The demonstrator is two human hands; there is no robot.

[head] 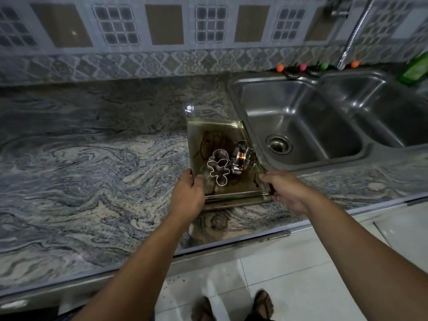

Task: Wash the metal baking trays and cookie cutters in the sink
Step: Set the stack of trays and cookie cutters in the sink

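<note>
A stack of metal baking trays [208,133] smeared with brown sauce lies on the granite counter just left of the sink. On the top tray stand a gingerbread-man cookie cutter [218,166] and two or three other shiny cutters [243,158] bunched together. My left hand [187,195] grips the trays' near-left edge, thumb on the rim. My right hand [284,191] grips the near-right corner of the trays.
A double stainless sink [303,126] with a drain sits to the right, both basins bare. A faucet hose [354,35] hangs at the back right, with a green bottle [415,68] and coloured pegs behind the sink. Counter stretches left; the counter edge [231,244] runs near me.
</note>
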